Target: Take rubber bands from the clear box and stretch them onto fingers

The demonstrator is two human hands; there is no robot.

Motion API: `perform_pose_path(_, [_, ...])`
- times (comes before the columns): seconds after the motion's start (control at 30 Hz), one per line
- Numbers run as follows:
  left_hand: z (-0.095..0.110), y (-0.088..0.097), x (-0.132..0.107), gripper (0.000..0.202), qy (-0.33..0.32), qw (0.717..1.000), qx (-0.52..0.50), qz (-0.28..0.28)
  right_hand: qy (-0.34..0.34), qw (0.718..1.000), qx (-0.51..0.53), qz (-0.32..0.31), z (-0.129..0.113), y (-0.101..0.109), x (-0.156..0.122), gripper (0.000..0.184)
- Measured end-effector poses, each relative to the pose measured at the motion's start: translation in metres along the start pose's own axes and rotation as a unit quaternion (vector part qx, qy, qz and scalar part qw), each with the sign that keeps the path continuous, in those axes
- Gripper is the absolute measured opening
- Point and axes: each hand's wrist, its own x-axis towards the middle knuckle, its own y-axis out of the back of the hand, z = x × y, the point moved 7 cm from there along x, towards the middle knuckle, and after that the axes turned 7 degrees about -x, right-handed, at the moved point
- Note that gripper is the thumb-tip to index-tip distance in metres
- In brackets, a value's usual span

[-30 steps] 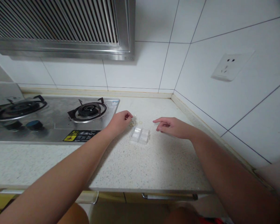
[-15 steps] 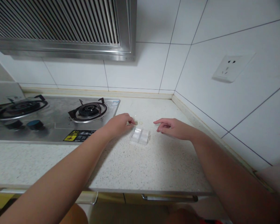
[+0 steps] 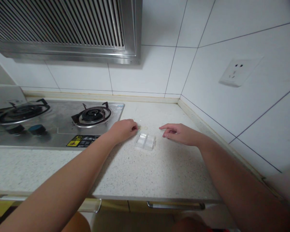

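A small clear plastic box (image 3: pixel 145 142) with compartments rests on the speckled counter between my hands. Just behind and left of it is my left hand (image 3: pixel 125 129), its fingertips pinched together down at the counter. Beside those fingertips lie tiny pale, yellowish loops (image 3: pixel 139 128); what the pinch holds, if anything, is too small to make out. Another faint pale ring (image 3: pixel 146 128) lies behind the box. To the box's right, apart from it, my right hand (image 3: pixel 177 133) hovers with the index finger stretched out, the other fingers loosely curled and nothing in them.
A steel gas hob (image 3: pixel 60 129) with two burners and knobs takes up the counter's left side. Above it hangs a range hood (image 3: pixel 70 53). White tiled walls meet behind the counter, and a socket (image 3: pixel 239 72) is on the right wall. Drawer handles (image 3: pixel 175 205) run below the front edge.
My left fingertips have drawn slightly back to the left and curled in more, uncovering the small loops beside them. My right hand and the box have hardly moved.
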Motion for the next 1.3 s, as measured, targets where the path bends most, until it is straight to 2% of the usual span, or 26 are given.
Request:
perform_pose_path(0.23, [-0.005, 0.005, 0.003, 0.017, 0.042, 0.996, -0.049, 0.053, -0.003, 1.0, -0.002, -0.003, 0.002, 0.0, 0.001, 0.044])
perform_pose_path(0.53, [-0.015, 0.009, 0.003, 0.018, 0.061, 0.993, -0.074, 0.067, -0.002, 1.0, 0.0, 0.001, 0.0, 0.001, 0.0, 0.044])
perform_pose_path(0.63, [-0.015, 0.009, 0.003, 0.018, 0.058, 0.994, -0.067, 0.069, 0.005, 0.999, 0.034, 0.006, 0.0, 0.0, 0.0, 0.043])
perform_pose_path(0.7, [-0.012, 0.01, 0.003, 0.018, 0.052, 0.994, -0.064, 0.071, 0.012, 0.995, 0.092, 0.021, -0.001, 0.002, 0.001, 0.044])
perform_pose_path(0.83, [0.004, 0.014, 0.001, 0.019, 0.036, 0.994, -0.066, 0.082, 0.036, 0.961, 0.263, 0.08, -0.012, 0.012, 0.001, 0.058])
perform_pose_path(0.93, [0.024, 0.016, -0.002, 0.021, 0.01, 0.994, -0.078, 0.079, 0.074, 0.919, 0.379, 0.085, -0.029, 0.016, 0.0, 0.073])
perform_pose_path(1.0, [0.041, 0.015, -0.004, 0.02, -0.021, 0.993, -0.093, 0.072, 0.114, 0.891, 0.432, 0.075, -0.044, 0.017, -0.003, 0.074])
perform_pose_path(1.07, [0.059, 0.015, -0.007, 0.02, -0.074, 0.986, -0.131, 0.073, 0.133, 0.876, 0.459, 0.065, -0.055, 0.015, -0.005, 0.073])
perform_pose_path(1.23, [0.079, 0.018, -0.014, 0.03, -0.103, 0.977, -0.149, 0.111, 0.129, 0.903, 0.411, 0.012, -0.077, -0.006, -0.007, 0.082])
perform_pose_path(1.3, [0.087, 0.016, -0.015, 0.033, -0.122, 0.978, -0.14, 0.098, 0.135, 0.906, 0.402, -0.019, -0.085, -0.015, -0.008, 0.087])
